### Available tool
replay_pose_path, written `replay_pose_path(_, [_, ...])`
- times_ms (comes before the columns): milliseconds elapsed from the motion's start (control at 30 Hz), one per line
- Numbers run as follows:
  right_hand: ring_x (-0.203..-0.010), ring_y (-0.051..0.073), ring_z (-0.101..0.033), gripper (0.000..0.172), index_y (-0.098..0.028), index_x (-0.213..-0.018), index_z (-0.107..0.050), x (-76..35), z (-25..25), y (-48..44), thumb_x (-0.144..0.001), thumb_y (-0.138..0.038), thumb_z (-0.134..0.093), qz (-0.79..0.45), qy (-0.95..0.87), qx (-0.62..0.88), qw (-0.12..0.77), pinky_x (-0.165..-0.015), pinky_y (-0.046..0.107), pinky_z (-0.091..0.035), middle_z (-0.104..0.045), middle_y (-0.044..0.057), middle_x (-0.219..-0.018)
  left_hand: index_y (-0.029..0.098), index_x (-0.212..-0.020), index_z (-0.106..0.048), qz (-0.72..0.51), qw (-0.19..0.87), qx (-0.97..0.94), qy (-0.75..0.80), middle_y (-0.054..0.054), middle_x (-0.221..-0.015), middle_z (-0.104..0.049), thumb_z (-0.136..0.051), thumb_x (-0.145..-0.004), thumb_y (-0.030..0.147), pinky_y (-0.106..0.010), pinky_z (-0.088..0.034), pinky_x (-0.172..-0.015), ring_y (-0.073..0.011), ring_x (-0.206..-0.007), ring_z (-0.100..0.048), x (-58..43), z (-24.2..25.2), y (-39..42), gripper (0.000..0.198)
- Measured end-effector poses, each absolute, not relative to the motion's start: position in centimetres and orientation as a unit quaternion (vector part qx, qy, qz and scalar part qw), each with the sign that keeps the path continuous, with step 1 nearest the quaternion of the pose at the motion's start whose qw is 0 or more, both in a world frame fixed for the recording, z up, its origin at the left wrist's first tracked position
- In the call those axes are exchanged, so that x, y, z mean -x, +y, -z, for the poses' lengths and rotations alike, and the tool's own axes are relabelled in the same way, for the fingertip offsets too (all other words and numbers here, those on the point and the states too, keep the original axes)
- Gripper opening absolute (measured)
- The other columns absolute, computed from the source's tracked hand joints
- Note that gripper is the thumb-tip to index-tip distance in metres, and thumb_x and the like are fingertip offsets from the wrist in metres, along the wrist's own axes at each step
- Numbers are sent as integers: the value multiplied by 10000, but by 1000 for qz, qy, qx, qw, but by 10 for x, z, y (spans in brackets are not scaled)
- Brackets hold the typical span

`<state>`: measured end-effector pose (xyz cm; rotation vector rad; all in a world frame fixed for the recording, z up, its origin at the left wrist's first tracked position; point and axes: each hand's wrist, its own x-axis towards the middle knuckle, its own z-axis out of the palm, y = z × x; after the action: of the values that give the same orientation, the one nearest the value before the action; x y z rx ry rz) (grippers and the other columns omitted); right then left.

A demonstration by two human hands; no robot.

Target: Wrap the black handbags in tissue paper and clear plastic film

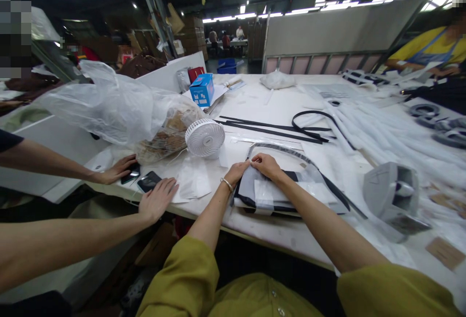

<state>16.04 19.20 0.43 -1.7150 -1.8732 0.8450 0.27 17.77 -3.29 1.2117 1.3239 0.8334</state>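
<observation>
A black and grey bag [309, 201] lies flat at the table's front edge, with white paper [264, 191] and clear plastic over it. Its long handle [287, 149], partly covered in a pale wrapping, arches behind it. My left hand [238, 171], with a bangle at the wrist, pinches at the left end of this handle. Fingertips of my right hand [267, 165] meet it there, also closed in a pinch. The exact bit between the fingers is hidden.
A co-worker's hands [158, 200] rest beside two phones [148, 181] at left. Behind are a white fan [205, 138], a plastic bag [120, 103], a blue box [202, 90] and black straps [269, 127]. A tape dispenser [391, 195] stands right, near white wrapping material [386, 127].
</observation>
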Motion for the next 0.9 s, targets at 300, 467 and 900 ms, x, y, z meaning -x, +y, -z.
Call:
replay_pose_path(300, [-999, 251, -636, 270, -258, -1002, -726, -159, -7, 184, -894, -367, -504, -282, -722, 610, 161, -858, 363, -466, -726, 42, -1055, 116, -745, -653, -375, 565, -485, 552, -45, -680, -623, -594, -725, 722, -261, -376, -565, -138, -634, -511, -1, 36, 179, 609])
replay_pose_path(467, [-1062, 237, -630, 299, -248, -1070, -727, -160, -16, 185, -901, -321, -492, -294, -738, 582, 172, -923, 343, -465, -716, 43, -1129, 119, -743, -651, -371, 578, -482, 543, -15, -633, -609, -759, -633, 600, -251, -386, -548, -130, -594, -525, -2, 32, 178, 505])
replay_pose_path(900, [-1013, 273, -642, 408, -122, -1149, -676, -337, -15, 153, -858, -395, -588, -136, -674, 713, 135, -902, 351, -468, -672, 161, -1137, 134, -741, -611, -357, 560, -502, 554, -49, -663, -643, -736, -664, 557, -241, -411, -517, -138, -564, -572, -6, 17, 167, 448])
